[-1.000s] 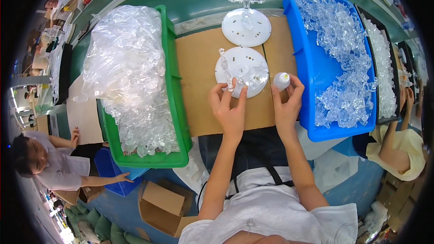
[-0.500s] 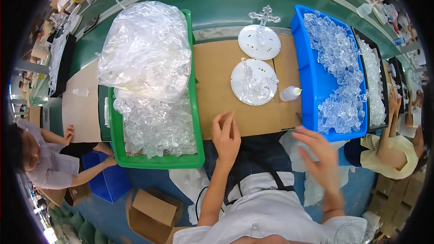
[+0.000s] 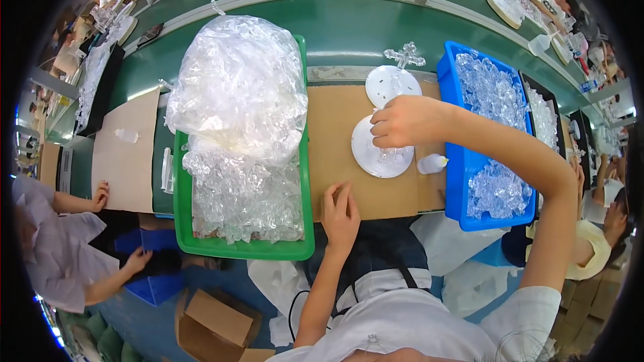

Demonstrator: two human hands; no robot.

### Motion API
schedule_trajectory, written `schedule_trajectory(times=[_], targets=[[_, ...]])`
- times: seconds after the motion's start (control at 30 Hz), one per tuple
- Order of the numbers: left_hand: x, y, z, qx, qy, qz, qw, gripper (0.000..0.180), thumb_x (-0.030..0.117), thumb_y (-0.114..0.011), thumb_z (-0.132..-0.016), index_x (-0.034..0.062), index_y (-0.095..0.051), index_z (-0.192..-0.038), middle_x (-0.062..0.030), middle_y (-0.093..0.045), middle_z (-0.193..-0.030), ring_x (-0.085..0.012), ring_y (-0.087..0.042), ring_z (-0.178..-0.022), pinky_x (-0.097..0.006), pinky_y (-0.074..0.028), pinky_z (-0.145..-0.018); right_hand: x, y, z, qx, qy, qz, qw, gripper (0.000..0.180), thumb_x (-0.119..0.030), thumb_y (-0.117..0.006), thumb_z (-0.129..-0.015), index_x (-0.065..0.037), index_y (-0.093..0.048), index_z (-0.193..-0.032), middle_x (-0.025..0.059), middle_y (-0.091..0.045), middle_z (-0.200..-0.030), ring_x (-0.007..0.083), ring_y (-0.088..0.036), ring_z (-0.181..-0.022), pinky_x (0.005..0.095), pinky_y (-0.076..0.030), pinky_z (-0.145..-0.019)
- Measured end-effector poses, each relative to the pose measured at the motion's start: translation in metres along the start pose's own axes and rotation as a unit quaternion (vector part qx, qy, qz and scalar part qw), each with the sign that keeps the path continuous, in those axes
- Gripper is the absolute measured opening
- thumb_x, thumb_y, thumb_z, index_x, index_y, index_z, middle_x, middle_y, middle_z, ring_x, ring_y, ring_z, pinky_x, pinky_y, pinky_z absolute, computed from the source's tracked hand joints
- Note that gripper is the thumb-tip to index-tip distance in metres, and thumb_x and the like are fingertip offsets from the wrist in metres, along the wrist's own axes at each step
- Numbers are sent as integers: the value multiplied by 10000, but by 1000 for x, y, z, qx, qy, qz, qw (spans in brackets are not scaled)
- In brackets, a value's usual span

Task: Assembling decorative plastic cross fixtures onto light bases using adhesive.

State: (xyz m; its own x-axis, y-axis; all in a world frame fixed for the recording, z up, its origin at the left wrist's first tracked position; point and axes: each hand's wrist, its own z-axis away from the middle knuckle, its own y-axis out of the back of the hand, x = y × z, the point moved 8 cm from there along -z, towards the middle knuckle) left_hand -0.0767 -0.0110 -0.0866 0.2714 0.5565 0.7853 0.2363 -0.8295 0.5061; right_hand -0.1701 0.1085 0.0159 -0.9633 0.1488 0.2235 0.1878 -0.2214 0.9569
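My right hand (image 3: pixel 406 123) reaches across over the nearer white disc (image 3: pixel 365 154), its fingers bent down and closed above the disc. Whatever they grip is hidden beneath the hand. Clear plastic pieces (image 3: pixel 391 153) lie on that disc, partly covered. Behind it, a second white disc (image 3: pixel 384 86) carries a clear cross-shaped piece (image 3: pixel 405 56) standing upright. At the near edge of the cardboard sheet (image 3: pixel 329 137) rests my left hand (image 3: pixel 341 216), open, fingers loosely bent and holding nothing.
To the left, a green tray (image 3: pixel 307 228) holds clear pieces and a bulging plastic bag (image 3: pixel 235 87). A blue tray (image 3: pixel 463 181) of clear pieces stands right, beneath my forearm. A small white bottle (image 3: pixel 431 163) lies beside it. Co-workers sit on both sides.
My right hand has swung from the near right edge up and leftward onto the nearer disc. My left hand stays at the cardboard's edge. The whole view has shifted slightly.
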Motion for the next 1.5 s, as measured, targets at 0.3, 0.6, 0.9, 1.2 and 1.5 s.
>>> schedule_trajectory(times=[0.3, 0.6, 0.9, 1.2, 1.5], targets=[[1, -2, 0, 12, -9, -3, 1000, 265, -73, -574, -768, 19, -652, -1004, -136, -571, -1019, -291, -596, -885, -335, -494, -754, 93, 45, 53, 144, -207, -166, 954, 142, -238, -637, -807, -193, -676, -936, 15, -648, -825, 192, -625, -773, 320, -486, -621], [6, 0, 0, 17, -15, -39, 999, 252, -88, -567, -769, 6, -658, -984, -138, -571, -1007, -291, -597, -881, -333, -496, -738, 292, 88, 80, 137, -385, -121, 905, 278, -302, -710, -733, -108, -692, -931, 66, -680, -879, 235, -640, -806, 347, -494, -720], [4, -4, 5, 25, -8, -42, 999, 282, -94, -577, -750, 18, -661, -994, -140, -583, -999, -302, -598, -878, -339, -503, -757, 356, -99, 109, 41, -555, -135, 820, 455, -359, -727, -692, -179, -647, -1102, 117, -633, -1095, 296, -589, -1034, 400, -486, -853], [66, 61, -8, -246, 34, 269, 930, 251, -32, -638, -769, 7, -655, -1016, -138, -639, -1043, -273, -628, -946, -327, -501, -802, 160, -44, 93, 60, -391, -326, 859, 367, -158, -702, -751, -53, -610, -1090, 119, -669, -825, 175, -649, -750, 299, -496, -691], [7, 160, -70, -40, 4, -251, 967, 222, 106, -713, -726, 68, -652, -936, -105, -604, -915, -297, -602, -809, -353, -487, -693, 73, -15, 18, 74, -312, -378, 868, 383, -143, -704, -741, -67, -607, -1104, 156, -664, -837, 290, -658, -753, 346, -507, -703]])
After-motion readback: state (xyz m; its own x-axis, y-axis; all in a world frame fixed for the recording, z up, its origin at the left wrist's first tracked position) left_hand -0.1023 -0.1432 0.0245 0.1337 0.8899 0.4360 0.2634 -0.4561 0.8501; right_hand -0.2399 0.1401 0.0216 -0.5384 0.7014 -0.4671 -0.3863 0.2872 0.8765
